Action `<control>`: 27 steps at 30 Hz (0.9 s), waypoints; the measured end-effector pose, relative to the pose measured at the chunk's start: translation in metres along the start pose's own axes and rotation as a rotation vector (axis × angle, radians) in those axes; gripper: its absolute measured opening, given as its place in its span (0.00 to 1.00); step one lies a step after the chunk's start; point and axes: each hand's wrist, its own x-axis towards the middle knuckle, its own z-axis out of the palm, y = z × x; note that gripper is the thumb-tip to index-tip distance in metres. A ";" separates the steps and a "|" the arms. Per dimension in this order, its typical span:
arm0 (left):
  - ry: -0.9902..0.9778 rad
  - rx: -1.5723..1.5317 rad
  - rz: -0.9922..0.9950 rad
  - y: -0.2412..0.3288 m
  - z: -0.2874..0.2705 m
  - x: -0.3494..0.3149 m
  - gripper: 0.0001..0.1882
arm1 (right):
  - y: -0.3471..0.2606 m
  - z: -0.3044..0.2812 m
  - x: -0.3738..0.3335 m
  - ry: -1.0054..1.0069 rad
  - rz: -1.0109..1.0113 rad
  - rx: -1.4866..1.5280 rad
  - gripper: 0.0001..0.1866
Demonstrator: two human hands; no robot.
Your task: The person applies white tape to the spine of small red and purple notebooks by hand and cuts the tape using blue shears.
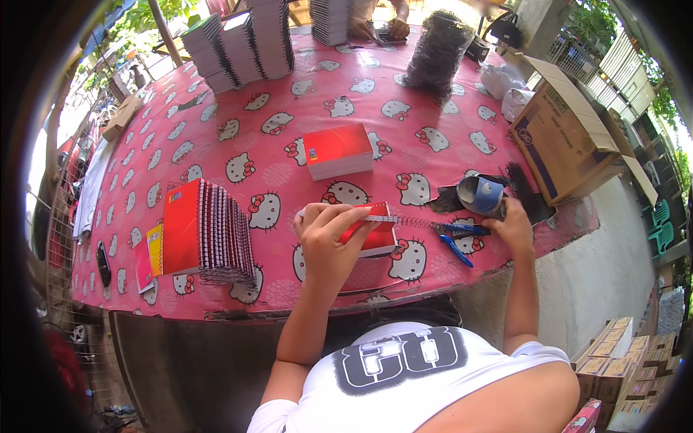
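Note:
My left hand (328, 227) is closed on a thin red-covered notebook (378, 210), held edge-on above a low stack of red notebooks (379, 242). A dark wire coil (415, 222) stretches from the notebook's right end toward my right hand (512, 227). My right hand's fingers are bent beside a blue, round-mouthed cup-like piece (481, 195); what they grip is hidden. Between the hands lies a pair of blue-handled cutters (456, 250), next to dark pieces near my right fingertips.
Spiral-bound red notebooks (206, 231) stand at left, beside a yellow one (155, 249). Another red stack (338, 151) sits mid-table. Tall notebook piles (238, 50) and a heap of black coils (439, 54) stand far back. An open cardboard box (563, 137) is at right. Another person's hands (397, 29) show opposite.

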 end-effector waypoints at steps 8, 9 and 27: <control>0.051 0.029 0.051 -0.003 0.011 -0.003 0.16 | -0.041 -0.004 0.036 0.102 -0.212 0.779 0.16; 0.048 0.029 0.051 -0.003 0.011 -0.004 0.16 | -0.059 0.000 0.042 0.032 -0.299 0.868 0.18; 0.085 -0.013 0.001 -0.002 0.009 0.005 0.17 | -0.148 0.028 0.081 -0.233 -0.433 0.787 0.24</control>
